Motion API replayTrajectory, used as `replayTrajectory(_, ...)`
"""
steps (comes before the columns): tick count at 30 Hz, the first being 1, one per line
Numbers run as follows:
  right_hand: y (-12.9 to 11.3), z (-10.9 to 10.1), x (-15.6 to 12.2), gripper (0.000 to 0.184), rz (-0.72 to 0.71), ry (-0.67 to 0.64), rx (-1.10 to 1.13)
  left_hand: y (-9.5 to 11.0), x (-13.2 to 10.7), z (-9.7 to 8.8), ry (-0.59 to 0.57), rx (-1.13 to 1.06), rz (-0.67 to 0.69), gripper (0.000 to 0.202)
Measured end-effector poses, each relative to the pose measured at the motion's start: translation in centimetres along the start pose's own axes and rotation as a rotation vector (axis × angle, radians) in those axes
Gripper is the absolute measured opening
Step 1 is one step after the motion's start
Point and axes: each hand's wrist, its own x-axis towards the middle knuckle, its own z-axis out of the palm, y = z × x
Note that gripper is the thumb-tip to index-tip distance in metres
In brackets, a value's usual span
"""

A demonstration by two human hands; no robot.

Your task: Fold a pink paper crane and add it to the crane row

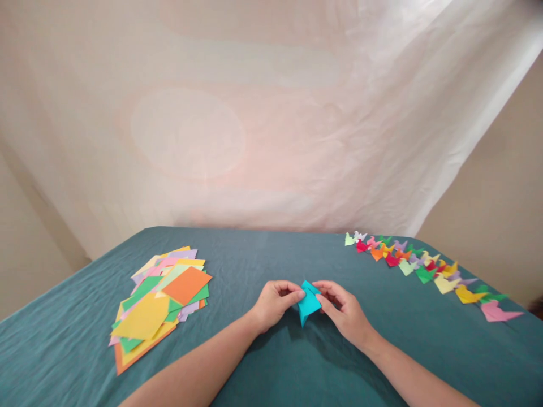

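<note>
Between my two hands is a small piece of folded turquoise paper (309, 303), with a narrow point hanging down just above the table. My left hand (275, 303) pinches its left edge between thumb and fingers. On the other side, my right hand (343, 310) grips the right edge, thumb in front and fingers behind. The folds on the paper's far side are hidden from me.
A dark green cloth covers the table (254, 254). To the left lies a loose pile of coloured paper sheets (144, 316). Several folded paper birds (424, 274) stand in slanting rows on the right. A pale sheet (271, 113) hangs behind the table.
</note>
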Motion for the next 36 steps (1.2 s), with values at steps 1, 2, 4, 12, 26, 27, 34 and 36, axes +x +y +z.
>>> replayTrajectory(1,0.1,0.0,0.0,0.03,0.002,-0.002,0.008,0.0,0.0,0.0,0.013,-0.002,-0.003,0.03)
replayTrajectory(2,0.1,0.0,0.1,0.03,0.006,-0.002,0.014,0.1,0.0,0.0,0.026,-0.003,-0.009,0.03)
replayTrajectory(4,0.2,0.0,0.2,0.03,0.015,0.005,0.02,0.1,0.1,0.0,0.048,-0.004,-0.022,0.031)
replayTrajectory(12,0.0,0.0,0.2,0.023,-0.043,0.028,-0.018,0.2,0.1,0.1,0.06,-0.045,-0.013,0.031)
replayTrajectory(26,-0.8,0.2,0.1,0.017,-0.034,0.031,0.06,-0.1,-0.1,0.3,0.092,-0.008,0.029,0.026)
replayTrajectory(27,-0.7,0.3,0.1,0.017,-0.014,0.034,0.065,-0.2,-0.1,0.3,0.09,-0.014,0.03,0.025)
replayTrajectory(34,-0.3,0.5,0.0,0.019,0.11,0.074,0.175,-0.4,0.0,0.4,0.075,-0.025,0.046,0.024)
replayTrajectory(36,-0.3,0.6,0.0,0.021,0.111,0.069,0.198,-0.5,0.0,0.4,0.075,-0.026,0.046,0.024)
